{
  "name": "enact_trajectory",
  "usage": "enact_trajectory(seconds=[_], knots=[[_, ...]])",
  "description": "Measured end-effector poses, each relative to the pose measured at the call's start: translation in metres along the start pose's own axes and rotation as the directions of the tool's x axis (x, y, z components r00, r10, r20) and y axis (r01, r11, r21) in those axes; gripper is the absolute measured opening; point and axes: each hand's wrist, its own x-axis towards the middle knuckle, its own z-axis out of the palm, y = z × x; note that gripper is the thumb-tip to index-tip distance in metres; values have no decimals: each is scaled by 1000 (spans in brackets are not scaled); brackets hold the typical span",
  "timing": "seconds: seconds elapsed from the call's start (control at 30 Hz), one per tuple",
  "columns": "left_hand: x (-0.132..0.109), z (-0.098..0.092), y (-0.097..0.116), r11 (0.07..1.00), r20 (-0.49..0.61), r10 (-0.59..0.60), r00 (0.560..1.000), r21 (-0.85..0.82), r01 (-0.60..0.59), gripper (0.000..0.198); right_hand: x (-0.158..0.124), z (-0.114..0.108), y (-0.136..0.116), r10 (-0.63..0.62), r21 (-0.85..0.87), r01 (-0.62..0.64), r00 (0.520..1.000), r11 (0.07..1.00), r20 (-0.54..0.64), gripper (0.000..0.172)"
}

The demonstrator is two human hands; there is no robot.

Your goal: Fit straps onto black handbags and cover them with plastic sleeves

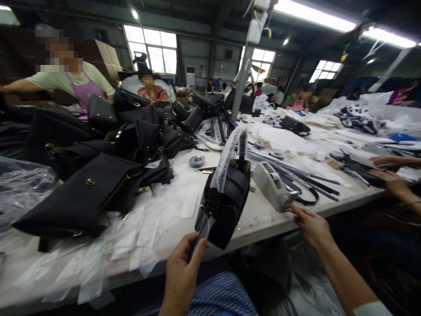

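Observation:
A small black handbag [225, 197] stands at the table's front edge, with a strip of clear plastic film [226, 162] around its raised strap. Thumb and fingers of my left hand [184, 263] pinch the film-wrapped near end of the bag's strap [204, 229]. To the right of the bag sits a grey tape dispenser [271, 186]. My right hand [311, 224] is at its front end, fingertips pinched together there. Whatever is between those fingertips is too small to make out, though they touch the place where tape comes off.
Black handbags [75, 193] are piled on the left. Plastic film strips [144, 232] lie along the front edge. Black straps [296, 173] and a grey coil [197, 162] lie behind. A metal post [241, 83] rises mid-table. A co-worker's hands [394, 180] are at the right.

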Motion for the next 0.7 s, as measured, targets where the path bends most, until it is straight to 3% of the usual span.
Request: enact_trajectory(seconds=[0.07, 0.13, 0.2, 0.27, 0.3, 0.37, 0.43, 0.57, 0.7], knots=[[0, 1, 1, 1000, 9, -5, 1000, -27, 5, 34, -29, 12, 2, 12, 15, -13, 997, 1000, 71, 40], [-1, 3, 2, 999, 1, 3, 1000, -38, -3, 32, -68, 26, 2, 20, 16, -24, 975, 1000, 222, 41], [-2, 4, 3, 1000, -11, 27, 1000, -14, -27, 29, -111, 45, -2, -5, -7, 10, 883, 1000, 469, 30], [-3, 5, 3, 998, -15, 48, 999, 27, -48, 26, -150, 68, -8, -17, -37, 52, 773, 998, 635, 25], [-3, 5, 4, 997, -18, 59, 998, 50, -58, 25, -166, 81, -11, -16, -48, 69, 717, 996, 696, 24], [-5, 4, 4, 992, -31, 90, 995, 96, -87, 24, -190, 105, -16, -9, -70, 95, 653, 993, 758, 27], [-6, 3, 4, 981, -47, 144, 988, 139, -136, 21, -201, 125, -18, -11, -103, 137, 649, 985, 761, 31], [-9, 2, 5, 954, -81, 248, 965, 193, -229, 17, -202, 145, -17, -49, -218, 286, 701, 933, 711, 38], [-9, 0, 9, 967, -49, 210, 977, 160, -200, 17, -196, 143, -15, -27, -250, 318, 664, 915, 747, 38]])
